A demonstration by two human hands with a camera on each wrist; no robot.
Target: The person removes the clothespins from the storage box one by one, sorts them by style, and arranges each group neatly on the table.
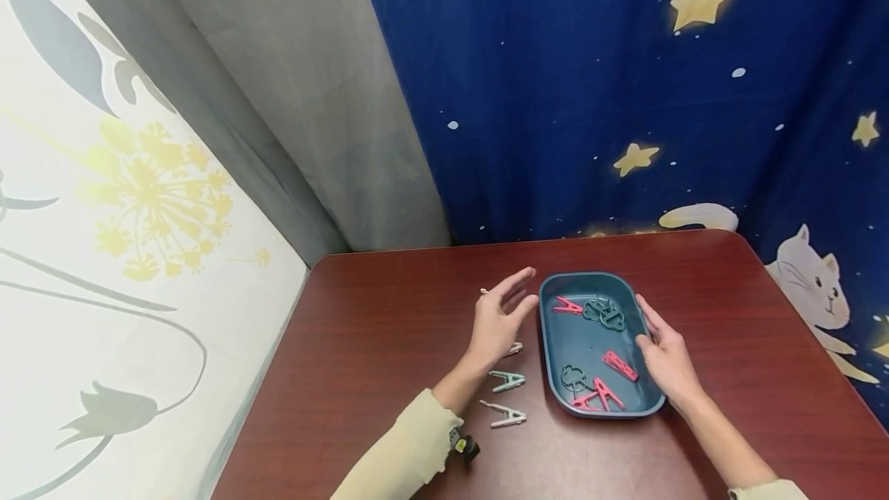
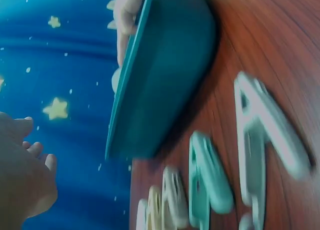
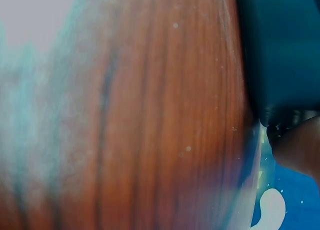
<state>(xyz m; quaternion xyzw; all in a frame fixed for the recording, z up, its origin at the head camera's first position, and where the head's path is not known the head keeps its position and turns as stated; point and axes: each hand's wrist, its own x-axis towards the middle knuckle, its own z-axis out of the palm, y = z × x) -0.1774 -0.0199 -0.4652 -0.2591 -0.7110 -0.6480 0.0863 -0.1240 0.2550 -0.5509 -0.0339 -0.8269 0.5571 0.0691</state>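
Note:
A dark teal plastic tray [image 1: 586,346] stands on the table. My right hand [image 1: 668,361] grips its right rim, thumb over the edge and fingers along the outer side. My left hand [image 1: 496,324] is raised just left of the tray, fingers extended, with nothing in it. Inside the tray lie several pink clothespins [image 1: 620,366] and dark green openwork pieces [image 1: 574,379] whose kind I cannot tell. Below the left hand, a column of clothespins lies on the table, including a white clothespin [image 2: 255,125] and a mint green clothespin [image 2: 207,177]. The left hand partly hides the farther ones in the head view.
The reddish-brown wooden table [image 1: 389,330] reaches back to a blue star-patterned curtain [image 1: 556,99] and a grey curtain [image 1: 278,83]. At the left hangs a white floral cloth [image 1: 139,330]. A dark wrist device [image 1: 465,447] shows at the left sleeve.

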